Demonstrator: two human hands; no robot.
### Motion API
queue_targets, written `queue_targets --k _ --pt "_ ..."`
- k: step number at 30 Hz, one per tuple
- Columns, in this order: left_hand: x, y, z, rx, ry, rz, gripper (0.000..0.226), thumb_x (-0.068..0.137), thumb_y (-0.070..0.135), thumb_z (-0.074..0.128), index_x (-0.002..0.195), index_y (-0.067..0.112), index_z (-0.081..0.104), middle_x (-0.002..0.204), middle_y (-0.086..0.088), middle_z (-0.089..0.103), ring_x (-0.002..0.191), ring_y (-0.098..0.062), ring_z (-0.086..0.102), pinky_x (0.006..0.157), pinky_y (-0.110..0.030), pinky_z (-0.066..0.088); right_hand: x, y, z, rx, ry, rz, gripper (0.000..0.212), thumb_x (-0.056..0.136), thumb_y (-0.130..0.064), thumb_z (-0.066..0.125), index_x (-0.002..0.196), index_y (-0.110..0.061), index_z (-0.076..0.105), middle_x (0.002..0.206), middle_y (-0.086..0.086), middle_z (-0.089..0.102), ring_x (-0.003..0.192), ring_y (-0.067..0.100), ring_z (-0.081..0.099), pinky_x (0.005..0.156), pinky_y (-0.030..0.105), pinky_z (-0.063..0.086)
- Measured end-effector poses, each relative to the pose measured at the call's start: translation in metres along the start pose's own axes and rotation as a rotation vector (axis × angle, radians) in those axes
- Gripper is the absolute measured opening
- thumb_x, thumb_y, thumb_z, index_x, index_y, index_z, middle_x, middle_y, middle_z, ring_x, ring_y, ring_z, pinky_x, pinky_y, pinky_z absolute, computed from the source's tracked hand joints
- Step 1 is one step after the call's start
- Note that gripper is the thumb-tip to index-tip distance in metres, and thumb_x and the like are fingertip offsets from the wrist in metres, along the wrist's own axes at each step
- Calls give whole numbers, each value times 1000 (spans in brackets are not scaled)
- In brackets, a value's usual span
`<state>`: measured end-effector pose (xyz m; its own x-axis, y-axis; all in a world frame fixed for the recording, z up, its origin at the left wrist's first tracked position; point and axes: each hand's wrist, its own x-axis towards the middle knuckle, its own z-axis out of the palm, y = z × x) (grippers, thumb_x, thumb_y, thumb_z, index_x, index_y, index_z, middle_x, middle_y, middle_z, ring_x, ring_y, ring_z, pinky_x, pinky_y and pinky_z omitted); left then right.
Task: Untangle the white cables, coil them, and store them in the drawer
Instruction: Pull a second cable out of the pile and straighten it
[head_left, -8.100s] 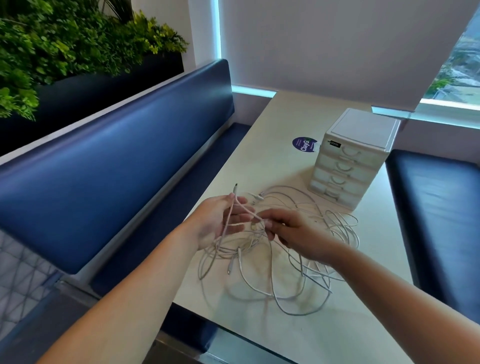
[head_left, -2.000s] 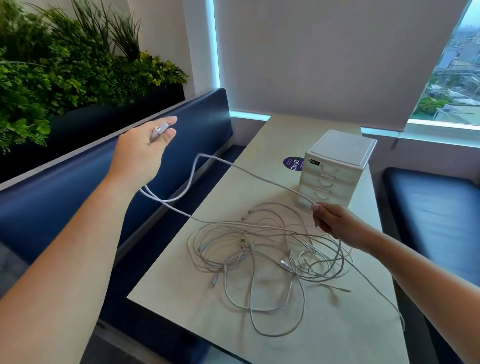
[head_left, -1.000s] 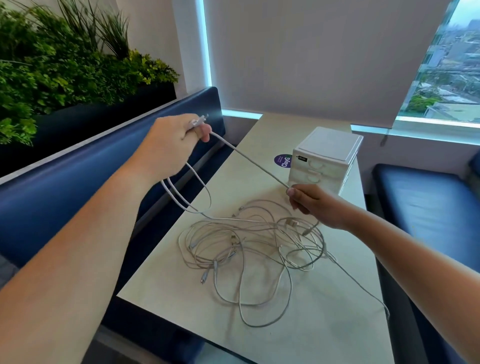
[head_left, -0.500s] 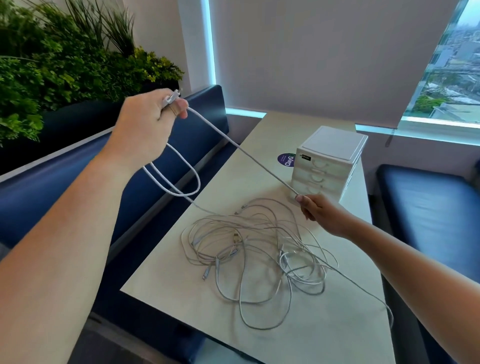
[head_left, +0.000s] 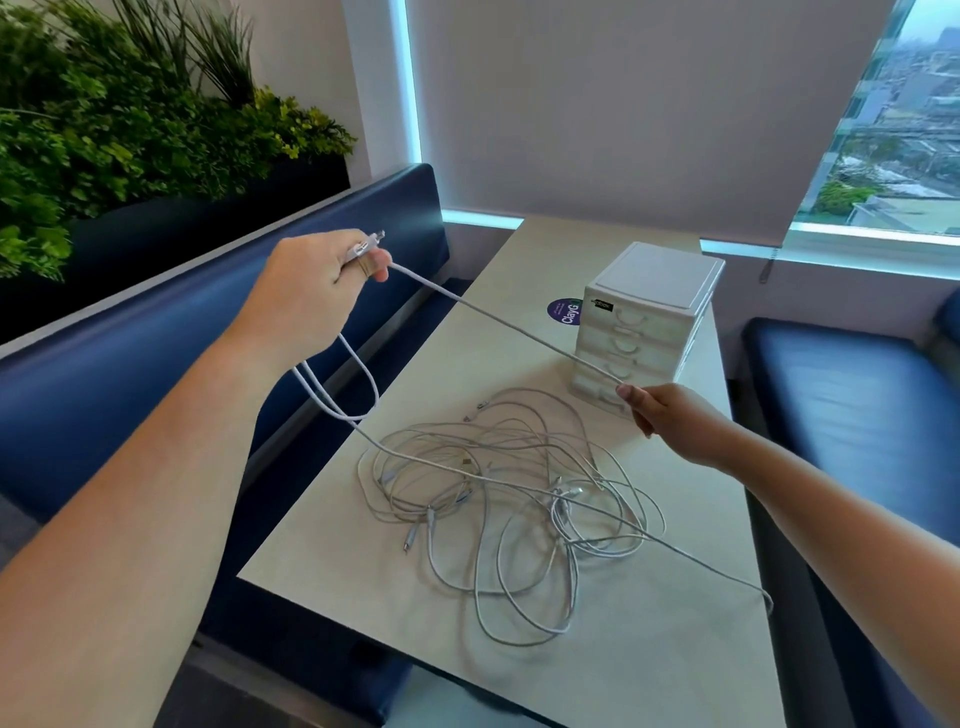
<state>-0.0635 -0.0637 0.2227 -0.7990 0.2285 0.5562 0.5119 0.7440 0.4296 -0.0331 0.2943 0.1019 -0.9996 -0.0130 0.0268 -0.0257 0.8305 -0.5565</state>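
Your left hand (head_left: 311, 296) was raised beside the table (head_left: 649, 665), over the bench. Its fingers were curled round the plug end of one cable (head_left: 498, 321), and a couple of loops (head_left: 375, 387) hung below the fist. Your right hand (head_left: 670, 421) pinched the same cable further along, just in front of the drawers (head_left: 639, 332). The two hands were well apart, and the stretch between them ran taut.

From the loops a strand dropped to the table, crossed the pile (head_left: 493, 483) and ran off the near right edge. I could not tell whether it lay free of the other cables or was caught among them.

By my reckoning you were early in the job. One cable was partly coiled, no more than those few loops. The rest lay tangled in the middle of the table, near the drawers but apart from them. Every drawer front looked shut and nothing seemed stored. Left to do: finish this coil, free and coil the others, then open a drawer and put them in.
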Motion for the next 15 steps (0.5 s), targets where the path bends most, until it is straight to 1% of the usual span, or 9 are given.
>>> queue_targets --k 4,6,7,8,9,10,12,13,15 --pt "1 -4 6 -79 -100 -50 27 102 34 48 88 22 68 68 0 59 58 -5 52 57 -31 41 -13 12 -2 -27 11 3 51 99 -47 33 65 -17 57 66 4 53 65 21 50 64 33 39" --pt "-1 -5 11 -156 -154 -69 27 102 37 47 90 28 70 79 7 69 84 5 60 81 -21 46 -24 22 -1 9 -22 45 46 99 -44 34 71 -21 62 71 4 54 68 18 50 66 31 39" --pt "-2 -4 13 -197 -163 -80 26 102 38 46 95 29 70 86 10 71 96 13 57 89 -11 41 -29 28 -1 14 -49 79 44 100 -43 35 75 -23 65 75 6 56 72 18 53 69 31 40" --pt "-3 -4 14 -231 -155 -86 27 102 39 45 102 28 71 93 13 72 100 19 53 89 -3 37 -33 35 -1 -2 -77 115 42 100 -43 35 78 -25 67 78 6 58 77 20 55 73 32 41" --pt "-3 -3 15 -260 -136 -88 29 102 39 45 108 26 70 100 13 72 97 22 53 83 0 38 -36 44 0 -41 -109 159 40 100 -43 35 80 -28 67 79 3 59 80 20 56 76 32 42" --pt "-3 -1 15 -284 -111 -86 31 103 38 44 112 24 70 105 12 71 83 21 55 73 -2 41 -40 51 0 -108 -153 206 38 100 -42 35 83 -30 66 80 -1 59 80 19 56 76 32 42" --pt "-1 1 14 -329 -58 -82 32 104 36 43 116 22 68 105 8 71 50 7 49 48 -9 34 -44 67 2 -359 -294 266 32 102 -33 34 105 -28 65 95 -2 63 90 16 59 82 29 43" --pt "0 2 14 -351 -31 -80 31 104 36 43 115 23 68 101 6 72 44 1 44 44 -11 30 -46 74 3 -471 -362 288 31 102 -28 35 122 -25 58 111 -1 62 104 18 57 90 28 42" --pt "1 4 12 -389 9 -74 28 105 37 41 106 26 67 86 3 68 45 -1 41 47 -13 29 -50 82 8 -611 -439 341 47 99 -28 42 144 -21 33 136 4 47 124 27 45 102 34 38"
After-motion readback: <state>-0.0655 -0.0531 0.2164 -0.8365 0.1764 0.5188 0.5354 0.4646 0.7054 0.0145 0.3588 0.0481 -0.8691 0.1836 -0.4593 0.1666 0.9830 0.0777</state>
